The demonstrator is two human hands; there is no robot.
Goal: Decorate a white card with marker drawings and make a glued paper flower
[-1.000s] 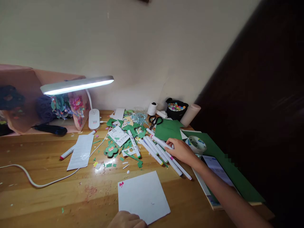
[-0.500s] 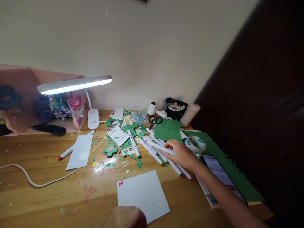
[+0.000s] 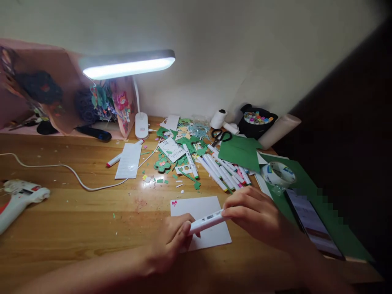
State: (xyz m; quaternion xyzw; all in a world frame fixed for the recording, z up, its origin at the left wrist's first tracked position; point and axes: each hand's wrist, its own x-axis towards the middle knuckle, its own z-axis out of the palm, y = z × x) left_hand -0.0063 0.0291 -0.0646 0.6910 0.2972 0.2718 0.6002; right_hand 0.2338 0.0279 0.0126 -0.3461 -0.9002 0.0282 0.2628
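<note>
Both hands hold one white marker [image 3: 207, 221] level above a white card [image 3: 202, 209] with a small pink bow drawn at its top left corner. My left hand [image 3: 170, 244] pinches the marker's left end. My right hand [image 3: 256, 215] grips its right end with curled fingers. The card lies flat on the wooden desk [image 3: 76, 212]. Behind the hands, several more white markers [image 3: 221, 171] lie in a row beside green paper scraps [image 3: 183, 152].
A lit desk lamp [image 3: 134, 69] stands at the back, its cable [image 3: 61, 171] trailing left. A glue gun [image 3: 18, 198] lies at the left edge. Scissors [image 3: 221, 136], a tape roll [image 3: 278, 174], green paper sheets [image 3: 240, 151], a phone [image 3: 309, 218] and a marker pot [image 3: 257, 121] crowd the right.
My right hand lifted a marker out of the row and brought it back over the card. My left hand came up and took its other end. The camera tilted down.
</note>
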